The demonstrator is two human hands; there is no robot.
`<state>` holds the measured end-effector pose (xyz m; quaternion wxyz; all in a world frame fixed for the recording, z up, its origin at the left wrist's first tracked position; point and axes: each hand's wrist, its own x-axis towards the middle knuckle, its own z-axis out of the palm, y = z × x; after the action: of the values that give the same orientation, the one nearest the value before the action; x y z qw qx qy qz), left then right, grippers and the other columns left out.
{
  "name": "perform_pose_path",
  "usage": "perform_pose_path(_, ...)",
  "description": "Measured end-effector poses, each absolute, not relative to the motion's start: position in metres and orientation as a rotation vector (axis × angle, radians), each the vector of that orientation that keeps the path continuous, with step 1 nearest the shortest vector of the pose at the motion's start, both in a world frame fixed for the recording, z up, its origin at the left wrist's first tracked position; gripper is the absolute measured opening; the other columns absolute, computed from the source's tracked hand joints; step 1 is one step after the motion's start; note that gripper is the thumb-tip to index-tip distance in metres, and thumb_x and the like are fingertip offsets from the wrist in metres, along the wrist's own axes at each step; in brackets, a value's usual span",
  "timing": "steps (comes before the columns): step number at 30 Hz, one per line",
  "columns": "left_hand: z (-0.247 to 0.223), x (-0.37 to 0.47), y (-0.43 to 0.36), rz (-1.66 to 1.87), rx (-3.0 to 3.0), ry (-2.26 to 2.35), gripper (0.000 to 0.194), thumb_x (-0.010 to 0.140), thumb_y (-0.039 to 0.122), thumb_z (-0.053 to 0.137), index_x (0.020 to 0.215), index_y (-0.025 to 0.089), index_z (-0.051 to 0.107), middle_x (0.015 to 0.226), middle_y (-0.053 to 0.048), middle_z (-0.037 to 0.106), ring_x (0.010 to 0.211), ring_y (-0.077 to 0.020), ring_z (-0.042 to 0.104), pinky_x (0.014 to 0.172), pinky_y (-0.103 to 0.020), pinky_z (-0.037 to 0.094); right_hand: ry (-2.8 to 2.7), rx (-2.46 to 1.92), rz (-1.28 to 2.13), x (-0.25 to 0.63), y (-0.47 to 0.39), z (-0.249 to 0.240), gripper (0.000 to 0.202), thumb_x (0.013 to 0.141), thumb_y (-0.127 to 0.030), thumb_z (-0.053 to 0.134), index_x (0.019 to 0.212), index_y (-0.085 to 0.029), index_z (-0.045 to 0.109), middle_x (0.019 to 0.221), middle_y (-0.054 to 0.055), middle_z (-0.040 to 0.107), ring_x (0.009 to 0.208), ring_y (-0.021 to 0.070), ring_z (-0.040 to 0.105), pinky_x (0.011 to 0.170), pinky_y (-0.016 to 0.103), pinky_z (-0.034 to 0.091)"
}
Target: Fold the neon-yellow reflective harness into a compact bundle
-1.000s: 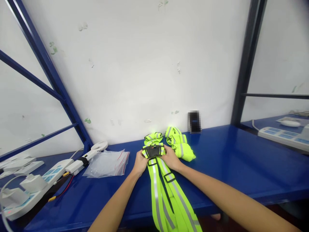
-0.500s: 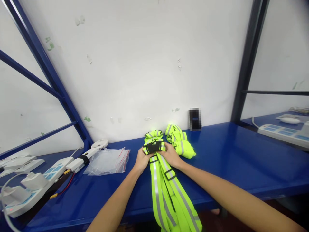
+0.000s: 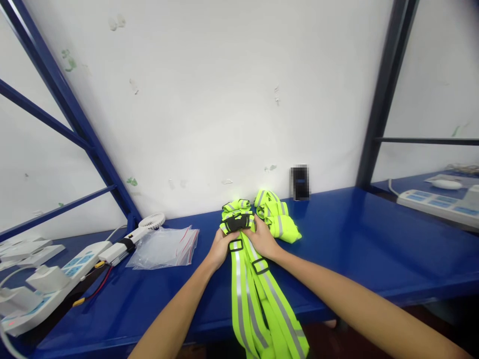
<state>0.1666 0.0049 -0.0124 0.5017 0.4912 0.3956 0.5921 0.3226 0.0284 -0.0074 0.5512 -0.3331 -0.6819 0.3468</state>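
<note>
A neon-yellow reflective strap vest (image 3: 258, 299) with grey stripes and black buckles lies on the blue bench (image 3: 355, 244), its long straps hanging over the front edge. My left hand (image 3: 219, 248) and my right hand (image 3: 263, 238) both grip its far end around the black buckle patch (image 3: 237, 223), pinching it together. Just behind my hands lie two folded yellow vests, one (image 3: 235, 205) directly beyond the buckle and one (image 3: 277, 218) to its right, next to my right hand.
A stack of clear zip bags (image 3: 164, 248) lies left of my hands. Further left are a small white fan (image 3: 149, 223), power strips (image 3: 56, 281) and cables. A dark small object (image 3: 300, 182) stands by the wall. Another power strip (image 3: 436, 202) sits far right past a dark post (image 3: 381, 94).
My hands have drawn the buckle end of the vest closer together and slightly further from me. The straps have bunched narrower on the bench.
</note>
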Motion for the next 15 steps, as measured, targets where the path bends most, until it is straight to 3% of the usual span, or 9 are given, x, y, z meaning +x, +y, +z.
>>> perform_pose_path(3,-0.0118,0.1682,0.0032,1.406,1.255,0.970,0.052,0.062,0.029,0.083,0.108,0.014,0.065,0.103,-0.009,0.073,0.095,-0.0262,0.067,0.087,-0.038,0.051,-1.611,-0.790,0.796,0.3231,0.0274,-0.0064,0.029,0.081,-0.024,0.060,0.110,-0.018,0.057,0.111,0.009,0.067,0.103,0.0246,0.062,0.096,0.039,0.046)
perform_pose_path(9,-0.0118,0.1643,0.0068,1.436,1.319,0.924,0.046,0.063,0.027,0.083,0.105,0.014,0.069,0.100,-0.008,0.074,0.094,-0.0244,0.068,0.090,-0.036,0.050,-1.650,-0.763,0.776,0.3238,0.0246,-0.0026,0.035,0.080,-0.023,0.060,0.115,-0.020,0.055,0.111,0.007,0.068,0.099,0.0248,0.064,0.090,0.037,0.048)
perform_pose_path(15,-0.0059,0.1710,0.0044,1.500,1.417,1.053,0.033,0.062,0.031,0.083,0.087,0.013,0.072,0.089,-0.007,0.074,0.089,-0.0253,0.067,0.085,-0.036,0.051,-1.663,-0.738,0.799,0.3232,0.0221,-0.0060,0.033,0.085,-0.025,0.053,0.118,-0.022,0.052,0.111,0.007,0.068,0.102,0.0256,0.063,0.093,0.037,0.047)
